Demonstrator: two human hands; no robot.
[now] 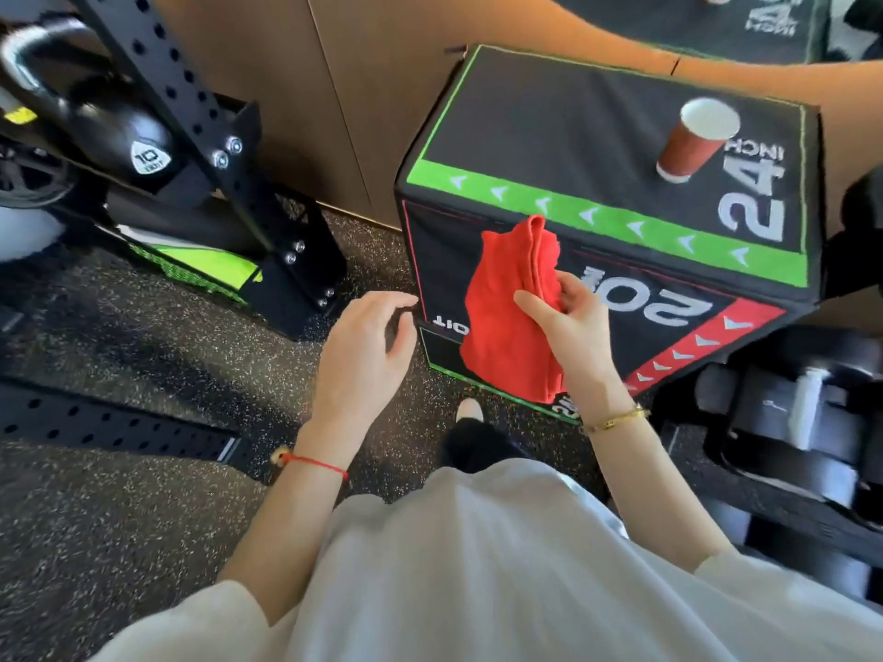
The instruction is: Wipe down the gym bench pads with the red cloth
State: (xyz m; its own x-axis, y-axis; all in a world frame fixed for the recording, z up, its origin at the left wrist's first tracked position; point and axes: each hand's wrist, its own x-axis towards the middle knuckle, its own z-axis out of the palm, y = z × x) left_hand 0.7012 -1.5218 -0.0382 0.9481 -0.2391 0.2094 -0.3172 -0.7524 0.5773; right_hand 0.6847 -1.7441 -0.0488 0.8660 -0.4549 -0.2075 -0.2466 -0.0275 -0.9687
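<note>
Right hand (571, 322) grips the bunched red cloth (513, 312) in front of the foam box (597, 136). Left hand (368, 346) loose, empty. No wiping yet; bench pads not seen. Next: carry cloth to a pad.

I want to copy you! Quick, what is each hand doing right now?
Left hand: open, fingers loosely curled, holding nothing.
Right hand: holding the red cloth.

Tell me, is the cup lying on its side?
No, the cup stands upright on top of the box, its open mouth facing up.
</note>
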